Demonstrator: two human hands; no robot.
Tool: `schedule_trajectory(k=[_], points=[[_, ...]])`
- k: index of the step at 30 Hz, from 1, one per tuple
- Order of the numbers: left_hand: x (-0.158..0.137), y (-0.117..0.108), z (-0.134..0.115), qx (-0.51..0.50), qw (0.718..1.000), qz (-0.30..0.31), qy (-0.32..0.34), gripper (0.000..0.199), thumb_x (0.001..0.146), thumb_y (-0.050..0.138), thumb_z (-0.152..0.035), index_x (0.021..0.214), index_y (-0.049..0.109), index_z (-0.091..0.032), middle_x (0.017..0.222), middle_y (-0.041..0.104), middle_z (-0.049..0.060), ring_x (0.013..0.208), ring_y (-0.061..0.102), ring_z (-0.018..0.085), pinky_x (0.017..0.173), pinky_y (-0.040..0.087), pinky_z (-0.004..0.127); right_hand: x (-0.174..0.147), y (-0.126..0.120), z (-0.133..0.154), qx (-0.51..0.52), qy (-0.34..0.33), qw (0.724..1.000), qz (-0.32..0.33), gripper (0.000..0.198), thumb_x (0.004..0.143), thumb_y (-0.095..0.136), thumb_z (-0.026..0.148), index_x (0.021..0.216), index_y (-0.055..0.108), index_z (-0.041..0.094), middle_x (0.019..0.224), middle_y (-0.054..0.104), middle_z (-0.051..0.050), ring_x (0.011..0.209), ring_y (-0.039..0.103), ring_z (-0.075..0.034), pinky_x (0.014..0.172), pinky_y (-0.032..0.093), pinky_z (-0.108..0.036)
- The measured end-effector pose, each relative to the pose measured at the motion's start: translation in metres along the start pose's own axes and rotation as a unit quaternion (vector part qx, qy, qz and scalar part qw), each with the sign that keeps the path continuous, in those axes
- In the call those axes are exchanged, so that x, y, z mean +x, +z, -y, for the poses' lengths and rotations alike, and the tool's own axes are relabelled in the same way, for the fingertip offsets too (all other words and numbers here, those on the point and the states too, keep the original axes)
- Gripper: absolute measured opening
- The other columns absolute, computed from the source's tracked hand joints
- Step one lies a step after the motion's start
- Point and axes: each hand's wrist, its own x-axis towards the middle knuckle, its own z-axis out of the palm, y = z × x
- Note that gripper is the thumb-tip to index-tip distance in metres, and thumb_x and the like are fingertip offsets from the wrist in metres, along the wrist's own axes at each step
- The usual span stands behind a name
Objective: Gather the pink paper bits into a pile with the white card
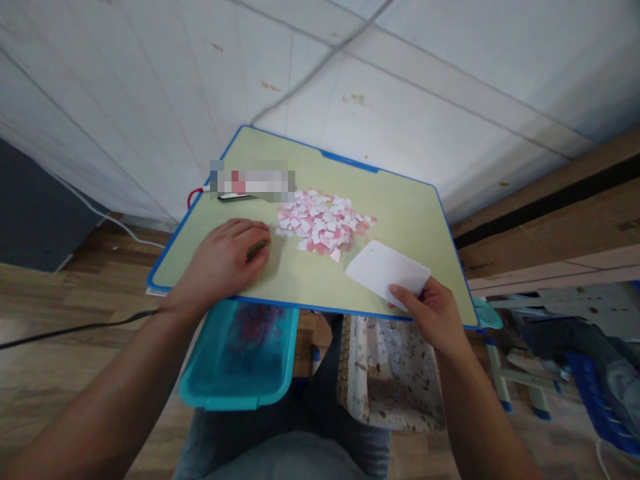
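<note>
My right hand (pixel 440 313) pinches a flat white card (pixel 387 270) with a small hole near its far corner, thumb on top. The card is tilted over the right front part of the pale yellow-green board (pixel 400 207). Left of the card, a heap of small white and pink square pieces (pixel 325 223) is spread out in the middle. My left hand (pixel 233 257) rests palm down on the board's left side, fingers bent and thumb apart from them, with no held thing visible. Behind it lies a blurred-out object (pixel 255 183) with a red cord.
Below the board's front edge are a teal plastic bin (pixel 240 393) with reddish stains inside and a speckled lined basket (pixel 400 393). A white wall (pixel 310 87) stands behind. Cardboard boxes (pixel 550 220) are at right, with a blue stool (pixel 600 407) below.
</note>
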Motion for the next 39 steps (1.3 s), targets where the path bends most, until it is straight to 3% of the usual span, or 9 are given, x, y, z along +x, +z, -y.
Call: schedule_trajectory(k=[5, 8, 11, 23, 34, 39], points=[[-0.001, -0.001, 0.001, -0.008, 1.0, -0.001, -0.002, 0.026, 0.093, 0.052, -0.03, 0.111, 0.07, -0.024, 0.128, 0.071, 0.006, 0.122, 0.061, 0.025, 0.111, 0.045, 0.042, 0.005, -0.002, -0.003, 0.001, -0.016, 0.992, -0.125, 0.043, 0.077, 0.084, 0.049, 0.104, 0.077, 0.015, 0.085, 0.08, -0.009, 0.077, 0.074, -0.029, 0.072, 0.059, -0.04], [-0.001, -0.001, 0.002, -0.016, 1.0, -0.002, -0.003, 0.026, 0.092, 0.052, -0.028, 0.109, 0.07, -0.024, 0.127, 0.071, 0.006, 0.121, 0.062, 0.026, 0.11, 0.046, 0.042, 0.008, -0.007, -0.007, -0.029, -0.007, 0.988, -0.153, 0.049, 0.075, 0.085, 0.049, 0.11, 0.078, 0.016, 0.101, 0.081, -0.012, 0.091, 0.076, -0.032, 0.081, 0.06, -0.043], [-0.001, -0.002, 0.002, -0.017, 1.0, 0.002, -0.004, 0.026, 0.092, 0.052, -0.028, 0.109, 0.07, -0.024, 0.125, 0.072, 0.006, 0.12, 0.062, 0.026, 0.109, 0.046, 0.042, 0.007, -0.008, -0.011, -0.056, 0.009, 0.99, -0.131, 0.049, 0.075, 0.085, 0.049, 0.111, 0.08, 0.016, 0.11, 0.081, -0.012, 0.099, 0.076, -0.034, 0.085, 0.06, -0.044], [-0.002, -0.001, 0.002, -0.032, 0.999, -0.001, -0.006, 0.027, 0.091, 0.052, -0.028, 0.11, 0.072, -0.024, 0.126, 0.071, 0.007, 0.123, 0.061, 0.028, 0.112, 0.045, 0.045, -0.013, 0.015, 0.003, -0.095, 0.017, 0.994, -0.054, 0.051, 0.073, 0.085, 0.052, 0.107, 0.081, 0.014, 0.103, 0.082, -0.013, 0.09, 0.077, -0.036, 0.076, 0.061, -0.043], [-0.004, -0.001, 0.002, -0.04, 0.998, -0.033, -0.022, 0.029, 0.092, 0.051, -0.021, 0.111, 0.072, -0.02, 0.122, 0.073, 0.01, 0.12, 0.063, 0.028, 0.111, 0.046, 0.048, -0.03, 0.061, 0.036, -0.005, -0.005, 0.997, 0.072, 0.043, 0.081, 0.081, 0.045, 0.112, 0.078, 0.015, 0.113, 0.081, -0.012, 0.101, 0.076, -0.034, 0.089, 0.061, -0.044], [-0.005, -0.001, 0.004, -0.039, 0.998, -0.038, -0.023, 0.028, 0.092, 0.05, -0.02, 0.11, 0.072, -0.021, 0.12, 0.073, 0.01, 0.119, 0.064, 0.028, 0.108, 0.048, 0.048, -0.033, 0.068, 0.047, 0.046, -0.006, 0.986, 0.158, 0.038, 0.083, 0.082, 0.042, 0.111, 0.079, 0.017, 0.111, 0.081, -0.01, 0.1, 0.076, -0.032, 0.091, 0.06, -0.044]])
